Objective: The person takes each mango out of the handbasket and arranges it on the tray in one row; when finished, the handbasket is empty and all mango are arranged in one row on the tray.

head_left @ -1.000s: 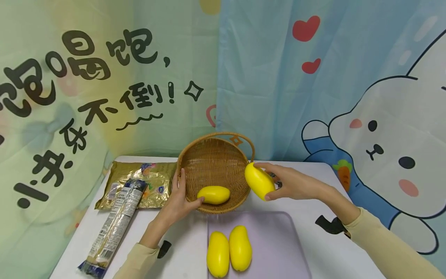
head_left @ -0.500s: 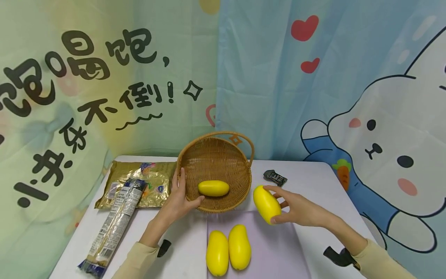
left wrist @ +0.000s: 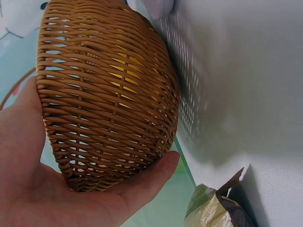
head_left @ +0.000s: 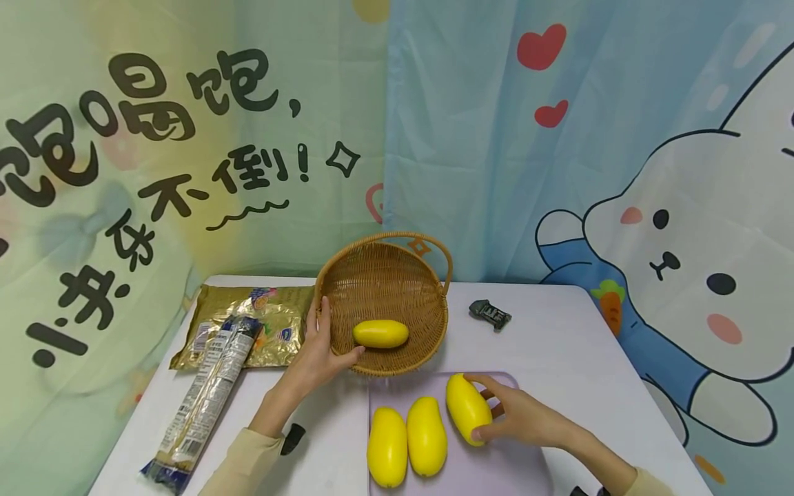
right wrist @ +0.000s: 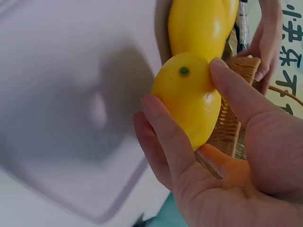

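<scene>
My left hand (head_left: 315, 355) grips the left side of a brown wicker basket (head_left: 378, 279), which leans with its opening toward me. Inside the basket lies one yellow mango (head_left: 381, 334). In the left wrist view, its yellow shows through the weave (left wrist: 102, 109). My right hand (head_left: 524, 417) holds another mango (head_left: 466, 408) between thumb and fingers, low over the lilac tray (head_left: 496, 475). The right wrist view shows a green stem spot on this held mango (right wrist: 189, 99). Left of it, two more mangoes (head_left: 426, 437) lie side by side on the tray.
A gold bag (head_left: 279, 331) lies left of the basket, with a long silver-and-blue packet (head_left: 201, 406) partly over it. At the back right of the white table (head_left: 595, 358) sits a small black wrapped piece (head_left: 490, 314). A printed curtain (head_left: 459, 138) hangs behind.
My right hand has brought its mango from beside the basket's right edge down and toward me, over the tray. My left hand stays on the basket, its thumb now off the mango inside.
</scene>
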Demonstrator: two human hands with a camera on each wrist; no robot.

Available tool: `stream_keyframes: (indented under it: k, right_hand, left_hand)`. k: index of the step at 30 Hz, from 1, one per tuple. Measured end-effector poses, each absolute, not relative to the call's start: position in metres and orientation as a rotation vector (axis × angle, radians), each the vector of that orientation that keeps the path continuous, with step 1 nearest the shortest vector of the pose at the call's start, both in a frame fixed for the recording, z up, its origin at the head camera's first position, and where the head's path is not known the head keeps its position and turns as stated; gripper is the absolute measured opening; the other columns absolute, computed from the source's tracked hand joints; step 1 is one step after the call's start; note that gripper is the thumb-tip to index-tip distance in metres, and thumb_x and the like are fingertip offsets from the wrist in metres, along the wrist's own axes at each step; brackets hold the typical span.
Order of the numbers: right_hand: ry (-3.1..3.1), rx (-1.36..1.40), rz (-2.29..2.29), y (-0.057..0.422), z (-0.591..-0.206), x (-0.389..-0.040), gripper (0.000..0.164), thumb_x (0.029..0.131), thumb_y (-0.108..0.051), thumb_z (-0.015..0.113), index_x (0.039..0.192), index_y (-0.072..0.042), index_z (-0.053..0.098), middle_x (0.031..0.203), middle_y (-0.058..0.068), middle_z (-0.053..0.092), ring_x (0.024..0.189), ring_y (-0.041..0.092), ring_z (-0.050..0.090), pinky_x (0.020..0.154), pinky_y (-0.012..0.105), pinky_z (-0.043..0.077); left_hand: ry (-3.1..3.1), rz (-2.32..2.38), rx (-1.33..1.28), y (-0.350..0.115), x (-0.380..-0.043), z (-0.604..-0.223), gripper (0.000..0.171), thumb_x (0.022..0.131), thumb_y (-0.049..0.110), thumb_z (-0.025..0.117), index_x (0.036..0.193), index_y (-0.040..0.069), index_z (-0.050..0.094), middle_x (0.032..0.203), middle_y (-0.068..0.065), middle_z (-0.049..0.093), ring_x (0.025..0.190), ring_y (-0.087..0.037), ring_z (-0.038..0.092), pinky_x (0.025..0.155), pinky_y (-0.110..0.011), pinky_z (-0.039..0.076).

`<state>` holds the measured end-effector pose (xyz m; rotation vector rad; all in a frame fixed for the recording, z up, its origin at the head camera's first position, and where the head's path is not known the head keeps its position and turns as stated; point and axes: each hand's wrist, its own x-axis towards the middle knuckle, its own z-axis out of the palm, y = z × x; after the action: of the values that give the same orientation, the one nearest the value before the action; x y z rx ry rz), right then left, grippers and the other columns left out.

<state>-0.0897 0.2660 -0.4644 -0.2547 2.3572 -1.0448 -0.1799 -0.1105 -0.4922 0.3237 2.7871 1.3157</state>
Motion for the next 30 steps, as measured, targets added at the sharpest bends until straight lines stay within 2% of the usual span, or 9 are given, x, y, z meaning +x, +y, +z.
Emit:
stream_keyframes:
  k: [3, 5, 14, 20, 25, 30]
  right_hand:
    - [2.335, -0.234, -1.055, 0.263, -0.469, -0.086, 0.092, 0.081, -0.038, 0.085, 0.157, -0.019, 0.036, 0.138, 0.018, 0.056, 0.106, 0.028, 0.064, 0.083, 0.047, 0.056]
    - [2.335, -0.233, -1.047, 0.262, -0.470, -0.083, 0.093, 0.081, -0.039, 0.085, 0.156, -0.017, 0.036, 0.135, 0.019, 0.057, 0.103, 0.027, 0.064, 0.082, 0.046, 0.056]
    - [2.377, -0.228, -0.998, 0.256, -0.478, -0.078, 0.091, 0.082, -0.043, 0.084, 0.154, -0.016, 0.037, 0.128, 0.016, 0.061, 0.098, 0.024, 0.064, 0.079, 0.045, 0.056]
    - [2.407, -0.254, -0.987, 0.250, -0.480, -0.076, 0.096, 0.081, -0.045, 0.085, 0.155, -0.010, 0.036, 0.125, 0.016, 0.061, 0.094, 0.021, 0.063, 0.077, 0.040, 0.056]
    - [2.441, -0.286, -0.940, 0.247, -0.479, -0.075, 0.099, 0.080, -0.046, 0.085, 0.155, -0.007, 0.034, 0.126, 0.014, 0.061, 0.089, 0.018, 0.060, 0.076, 0.035, 0.053]
    - [2.452, -0.262, -0.911, 0.245, -0.477, -0.073, 0.101, 0.079, -0.048, 0.085, 0.155, -0.007, 0.033, 0.123, 0.013, 0.061, 0.088, 0.017, 0.059, 0.076, 0.036, 0.052]
  left_hand:
    - [2.776, 1.321, 0.319, -0.111, -0.180, -0.492, 0.123, 0.087, 0.045, 0.078, 0.163, 0.016, -0.013, 0.169, -0.015, -0.019, 0.069, -0.020, 0.063, 0.058, -0.031, 0.049]
    - [2.775, 1.323, 0.318, -0.111, -0.180, -0.492, 0.123, 0.087, 0.045, 0.079, 0.163, 0.016, -0.013, 0.169, -0.015, -0.019, 0.067, -0.019, 0.062, 0.057, -0.031, 0.049]
    - [2.787, 1.322, 0.317, -0.111, -0.180, -0.492, 0.122, 0.086, 0.047, 0.078, 0.163, 0.015, -0.011, 0.169, -0.015, -0.018, 0.088, -0.031, 0.068, 0.062, -0.030, 0.050]
    - [2.769, 1.338, 0.317, -0.111, -0.180, -0.493, 0.122, 0.086, 0.045, 0.079, 0.163, 0.016, -0.012, 0.169, -0.015, -0.018, 0.084, -0.029, 0.067, 0.061, -0.030, 0.050]
    - [2.768, 1.347, 0.321, -0.112, -0.180, -0.493, 0.122, 0.087, 0.046, 0.078, 0.163, 0.016, -0.012, 0.168, -0.016, -0.017, 0.095, -0.036, 0.068, 0.065, -0.030, 0.052]
    - [2.779, 1.342, 0.325, -0.112, -0.181, -0.494, 0.122, 0.087, 0.048, 0.078, 0.163, 0.014, -0.011, 0.168, -0.018, -0.017, 0.103, -0.041, 0.067, 0.068, -0.032, 0.054]
